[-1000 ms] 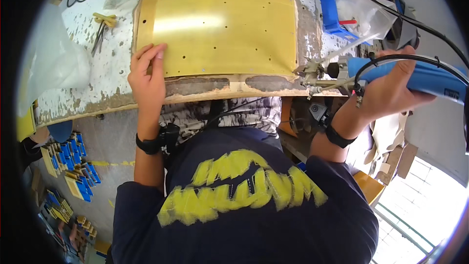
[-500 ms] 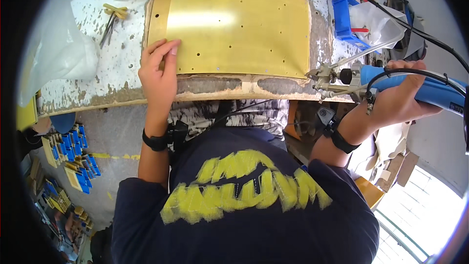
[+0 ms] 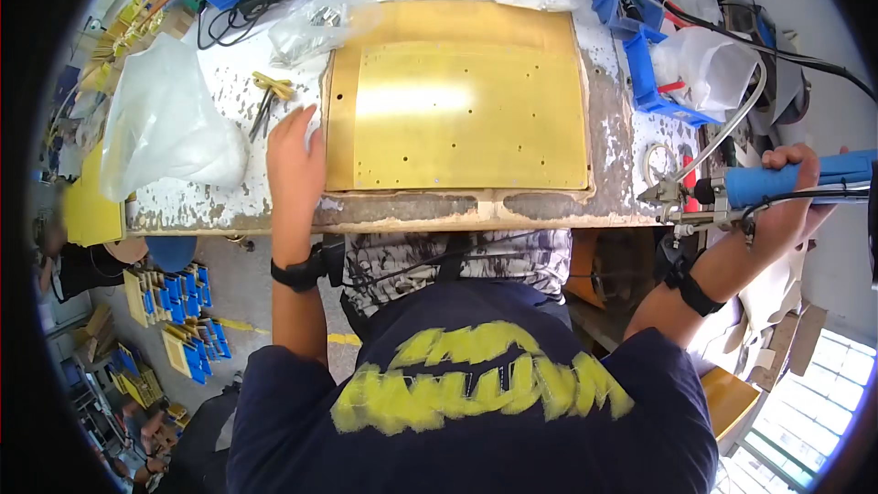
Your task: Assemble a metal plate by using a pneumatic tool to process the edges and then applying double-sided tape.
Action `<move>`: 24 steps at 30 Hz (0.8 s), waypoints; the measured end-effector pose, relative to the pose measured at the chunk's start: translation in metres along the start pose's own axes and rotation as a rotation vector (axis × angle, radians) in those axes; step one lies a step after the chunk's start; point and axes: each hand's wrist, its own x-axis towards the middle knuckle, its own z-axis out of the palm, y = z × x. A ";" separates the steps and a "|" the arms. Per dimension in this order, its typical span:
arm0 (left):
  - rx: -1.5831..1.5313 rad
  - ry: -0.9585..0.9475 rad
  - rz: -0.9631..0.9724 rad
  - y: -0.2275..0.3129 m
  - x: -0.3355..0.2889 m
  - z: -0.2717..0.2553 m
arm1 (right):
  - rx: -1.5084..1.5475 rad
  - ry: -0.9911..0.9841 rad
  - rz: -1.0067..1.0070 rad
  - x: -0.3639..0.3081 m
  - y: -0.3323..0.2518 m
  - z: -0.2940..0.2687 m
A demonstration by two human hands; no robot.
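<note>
Chipped white bench (image 3: 608, 128) under yellow board (image 3: 466, 23)

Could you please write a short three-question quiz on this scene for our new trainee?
1. Multiple choice: What is the right hand holding?
A) A clear plastic bag
B) A blue-bodied tool
C) A yellow-handled hand tool

2. True or false: The pointed tip of that tool is touching the yellow sheet.

3. Fill in the blank: The left hand is near the ____ edge of the yellow sheet.

Key:
1. B
2. False; the tip is apart from the sheet, off to its right.
3. left
</note>
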 end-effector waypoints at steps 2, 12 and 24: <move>-0.090 -0.045 0.191 0.032 0.015 0.000 | 0.013 -0.033 -0.006 -0.008 0.004 -0.001; 0.148 -0.428 0.374 0.072 0.074 0.044 | 0.115 -0.052 0.026 -0.031 -0.002 0.006; -0.411 -0.161 0.051 0.040 -0.037 0.026 | 0.273 -0.008 0.094 -0.035 -0.003 0.054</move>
